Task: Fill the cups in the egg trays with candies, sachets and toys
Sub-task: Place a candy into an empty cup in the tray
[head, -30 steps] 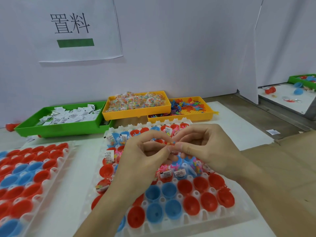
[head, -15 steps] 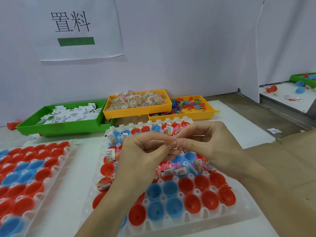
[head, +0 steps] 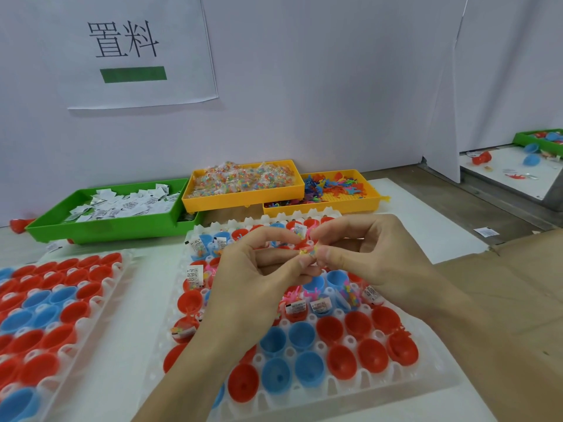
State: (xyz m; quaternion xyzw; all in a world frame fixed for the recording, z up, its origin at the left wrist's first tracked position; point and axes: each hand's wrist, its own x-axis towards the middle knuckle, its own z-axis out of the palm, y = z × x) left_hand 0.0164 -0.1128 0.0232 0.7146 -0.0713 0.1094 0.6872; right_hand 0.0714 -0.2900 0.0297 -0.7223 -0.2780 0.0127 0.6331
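Observation:
Both hands meet above the middle egg tray (head: 432,382). My left hand (head: 259,287) and my right hand (head: 365,260) pinch a small clear packet of coloured candies (head: 308,250) between their fingertips. The tray's far cups hold sachets, candies and toys; its near red and blue cups (head: 304,345) look empty. A second egg tray (head: 100,306) with red and blue cups lies to the left. At the back stand a green tray of white sachets (head: 100,228), a yellow tray of candy packets (head: 243,197) and a yellow tray of plastic toys (head: 368,205).
A white wall with a paper sign (head: 134,50) closes the back. Brown cardboard (head: 518,300) covers the table to the right. A loose sachet (head: 486,231) lies on the white mat. Beyond a partition at the far right another table has a green tray (head: 539,140) and loose cups.
Both hands have stayed together over the tray, fingers shifting slightly on the candy packet. The view has risen a little.

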